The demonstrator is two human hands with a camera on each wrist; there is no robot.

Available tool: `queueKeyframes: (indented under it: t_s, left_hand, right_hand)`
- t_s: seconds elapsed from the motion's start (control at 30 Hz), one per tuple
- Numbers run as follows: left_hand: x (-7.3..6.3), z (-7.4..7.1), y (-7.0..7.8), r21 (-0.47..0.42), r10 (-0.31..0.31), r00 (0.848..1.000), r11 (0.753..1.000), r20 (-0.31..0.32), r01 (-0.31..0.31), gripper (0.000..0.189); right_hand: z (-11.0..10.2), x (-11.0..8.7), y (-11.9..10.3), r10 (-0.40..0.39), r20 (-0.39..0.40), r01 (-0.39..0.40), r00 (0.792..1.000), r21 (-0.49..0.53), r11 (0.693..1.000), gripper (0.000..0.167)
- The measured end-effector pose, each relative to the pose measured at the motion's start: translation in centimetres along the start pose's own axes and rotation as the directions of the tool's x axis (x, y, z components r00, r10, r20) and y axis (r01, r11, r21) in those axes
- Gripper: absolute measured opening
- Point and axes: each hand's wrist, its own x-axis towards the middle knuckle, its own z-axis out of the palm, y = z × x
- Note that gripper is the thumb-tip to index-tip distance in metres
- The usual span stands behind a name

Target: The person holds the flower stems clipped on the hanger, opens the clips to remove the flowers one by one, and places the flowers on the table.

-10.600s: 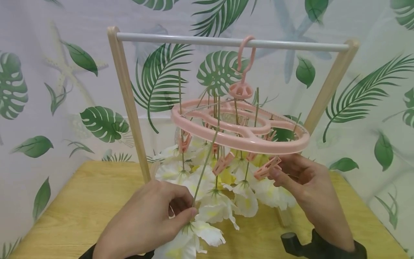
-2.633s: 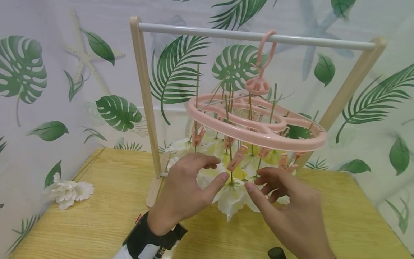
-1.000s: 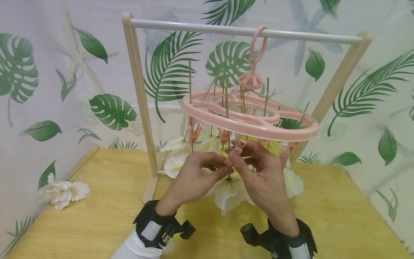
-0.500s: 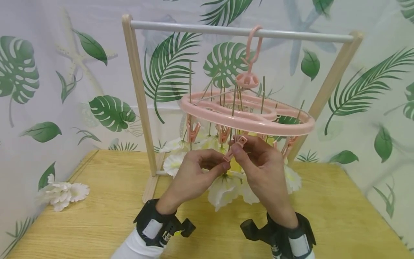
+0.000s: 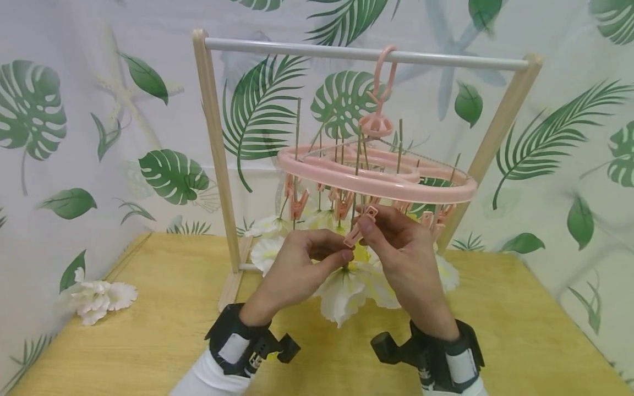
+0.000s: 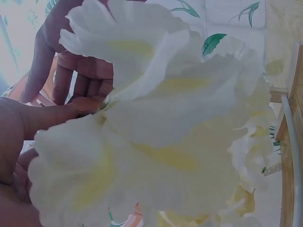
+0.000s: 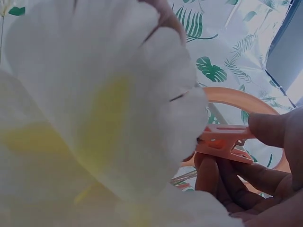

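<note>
A pink round clip hanger (image 5: 376,190) hangs in the middle of the head view, with several artificial flowers upside down beneath it. My right hand (image 5: 413,258) pinches one of its pink clothespins (image 5: 360,226) between thumb and fingers, below the front rim. Close to its left, my left hand (image 5: 302,269) pinches the stem of a white flower (image 5: 339,297) just above the bloom. This stem rises past the clothespin and the ring. In the left wrist view, white petals (image 6: 142,109) cover much of the hand. The right wrist view shows the clothespin (image 7: 225,142) gripped beside large petals.
A wooden stand with a white rail (image 5: 307,50) carries the hanger's hook (image 5: 383,71). Other clothespins (image 5: 299,206) hang around the ring with stems near them. A white flower (image 5: 101,297) lies at the left of the wooden table (image 5: 148,346).
Both hands, apart from the clothespins 2.6 s ago, have come together at the front one; the right hand now pinches it. Over the last second they have barely moved, while the hanger has shifted slightly.
</note>
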Motion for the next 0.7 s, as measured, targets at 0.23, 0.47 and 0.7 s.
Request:
queueKeyframes:
  t_s: [0.23,0.47,0.7]
  left_hand:
    - [0.02,-0.1,-0.19,-0.007,-0.016,1.0,1.0,0.006,0.017,0.013]
    - [-0.01,-0.28,-0.42,-0.026,-0.003,1.0,1.0,0.002,0.003,0.013]
    - [0.03,-0.31,-0.48,-0.033,-0.013,1.0,0.999,0.016,0.014,0.013]
  right_hand:
    - [0.24,-0.04,-0.13,0.001,-0.018,-0.001,1.0,0.014,1.0,0.024]
    - [0.39,0.06,0.07,0.007,-0.005,-0.007,1.0,0.039,0.999,0.023]
    - [0.23,0.0,0.15,0.025,0.004,-0.025,1.0,0.068,0.997,0.023]
